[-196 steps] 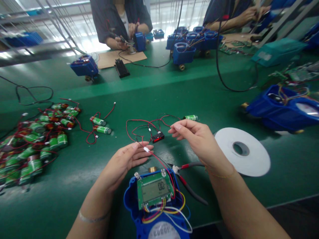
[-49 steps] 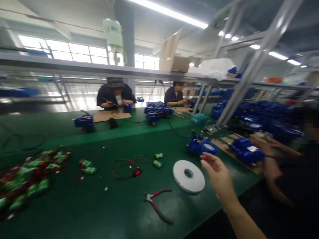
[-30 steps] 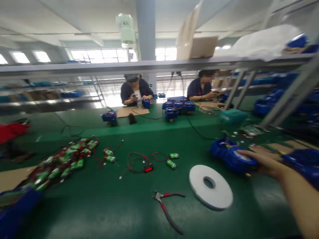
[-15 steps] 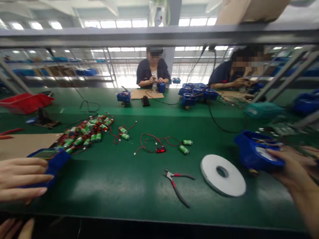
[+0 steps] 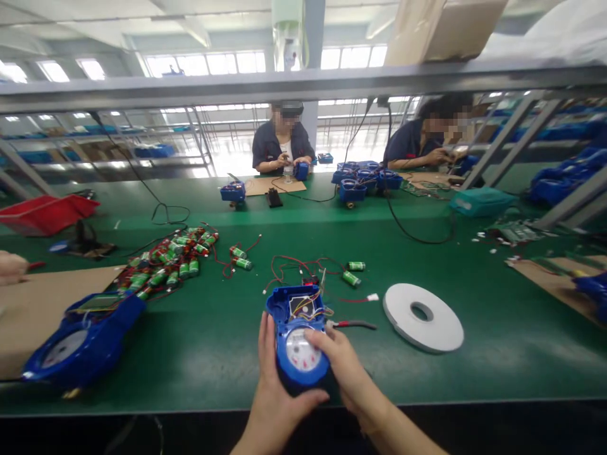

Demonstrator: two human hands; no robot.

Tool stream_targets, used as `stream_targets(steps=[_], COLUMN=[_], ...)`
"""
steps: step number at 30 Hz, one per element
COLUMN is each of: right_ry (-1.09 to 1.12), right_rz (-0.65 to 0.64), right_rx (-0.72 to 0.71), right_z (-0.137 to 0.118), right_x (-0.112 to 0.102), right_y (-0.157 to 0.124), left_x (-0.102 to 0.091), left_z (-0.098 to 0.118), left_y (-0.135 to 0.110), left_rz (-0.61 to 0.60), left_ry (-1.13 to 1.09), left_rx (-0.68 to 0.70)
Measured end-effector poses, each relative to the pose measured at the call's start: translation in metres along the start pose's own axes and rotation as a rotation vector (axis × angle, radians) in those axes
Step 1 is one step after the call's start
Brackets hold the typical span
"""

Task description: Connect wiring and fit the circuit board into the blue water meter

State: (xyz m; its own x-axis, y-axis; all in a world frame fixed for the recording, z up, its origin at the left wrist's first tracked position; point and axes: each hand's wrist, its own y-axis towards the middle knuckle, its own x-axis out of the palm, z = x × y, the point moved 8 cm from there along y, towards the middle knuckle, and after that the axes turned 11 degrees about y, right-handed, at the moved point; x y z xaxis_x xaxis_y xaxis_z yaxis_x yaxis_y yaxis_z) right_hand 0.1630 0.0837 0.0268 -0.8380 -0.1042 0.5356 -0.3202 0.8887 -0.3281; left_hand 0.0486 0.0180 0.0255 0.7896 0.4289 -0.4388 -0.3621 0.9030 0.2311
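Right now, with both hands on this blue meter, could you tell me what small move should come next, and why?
Probably slide the blue meter a little closer. Both the left hand and the right hand grip its dial end, and its open wiring bay lies against the red battery leads.

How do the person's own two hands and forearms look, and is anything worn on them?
Both the left hand and the right hand are bare, with no gloves. The forearms that show at the bottom edge carry no sleeves. The fingers are slim, and no ring shows on them. No bracelet or watch can be made out on the wrists in this view; the left wrist is cut off by the frame edge.
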Motion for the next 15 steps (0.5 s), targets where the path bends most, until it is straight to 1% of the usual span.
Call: stream_targets(steps=[1, 3, 5, 7, 8, 9, 10, 11, 12, 13, 14, 15], right_ry=[-0.016, -0.075, -0.203, -0.455, -0.619, -0.796, -0.958, -1.098, -1.227, -1.353, -1.475, -1.577], right_rz=[0.004, -0.009, -0.099, -0.228, -0.271, -0.245, -0.117, 0.057, 0.237, 0.402, 0.508, 0.58], right_rx=[-0.018, -0.054, -0.1, -0.17, -0.216, -0.272, -0.344, -0.505, -0.695, -0.837, -0.898, -0.904], right_z=[0.008, 0.014, 0.006, -0.011, -0.022, -0.035, -0.053, -0.077, -0.099, -0.113, -0.12, -0.122], right_x=[0.003, 0.006, 0.01, 0.007, -0.001, -0.018, -0.044, -0.071, -0.097, -0.121, -0.142, -0.161], right_y=[0.004, 0.008, 0.005, -0.005, -0.012, -0.018, -0.022, -0.03, -0.041, -0.05, -0.053, -0.052], left_x=[-0.001, -0.005, -0.009, -0.009, -0.007, -0.006, -0.004, -0.002, -0.001, 0.0, 0.0, 0.0], left_z=[-0.003, -0.01, -0.016, -0.019, -0.02, -0.019, -0.019, -0.019, -0.02, -0.021, -0.022, -0.023], left_y=[0.001, 0.002, 0.002, 0.002, 0.002, 0.003, 0.003, 0.003, 0.004, 0.004, 0.004, 0.004], left_rz=[0.009, 0.021, 0.039, 0.043, 0.042, 0.039, 0.036, 0.033, 0.033, 0.038, 0.046, 0.056], left_ry=[-0.008, -0.023, -0.028, -0.031, -0.028, -0.023, -0.018, -0.016, -0.016, -0.018, -0.021, -0.024], left_rx=[-0.019, -0.038, -0.058, -0.064, -0.056, -0.043, -0.026, -0.006, 0.012, 0.029, 0.044, 0.057])
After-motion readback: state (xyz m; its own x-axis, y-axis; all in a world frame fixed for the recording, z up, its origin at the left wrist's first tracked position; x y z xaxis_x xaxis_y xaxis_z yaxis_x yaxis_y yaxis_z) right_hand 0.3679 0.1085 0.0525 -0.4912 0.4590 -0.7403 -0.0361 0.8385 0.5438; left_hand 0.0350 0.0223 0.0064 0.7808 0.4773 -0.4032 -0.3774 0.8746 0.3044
